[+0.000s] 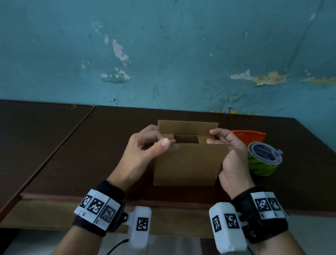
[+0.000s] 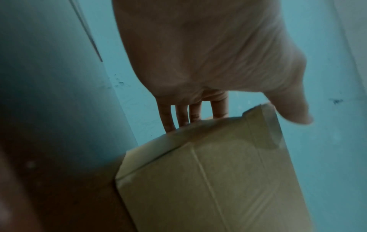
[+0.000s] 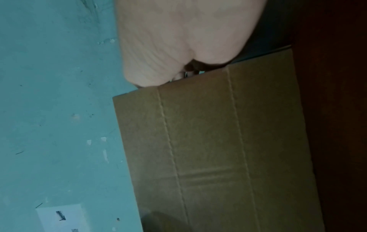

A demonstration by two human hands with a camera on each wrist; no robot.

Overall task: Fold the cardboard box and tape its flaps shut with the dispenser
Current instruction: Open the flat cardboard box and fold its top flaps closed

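Note:
A brown cardboard box (image 1: 188,165) stands upright on the dark table (image 1: 105,152), with its far and near top flaps raised and its two side flaps folded inward. My left hand (image 1: 166,141) pinches the near flap's upper left corner, thumb on the outside by a pale patch that may be tape. In the left wrist view its fingers (image 2: 178,113) reach down behind the box's (image 2: 218,180) edge. At the upper right corner my right hand (image 1: 214,137) pinches the box with curled fingers. The right wrist view shows the box's (image 3: 218,141) creased side below the palm.
A green tape roll (image 1: 264,161) with a grey fitting on top lies right of the box, close to my right hand. An orange object (image 1: 249,135) sits behind it. A seam (image 1: 72,136) splits the tabletop at left. The table's front edge (image 1: 117,201) runs under my wrists.

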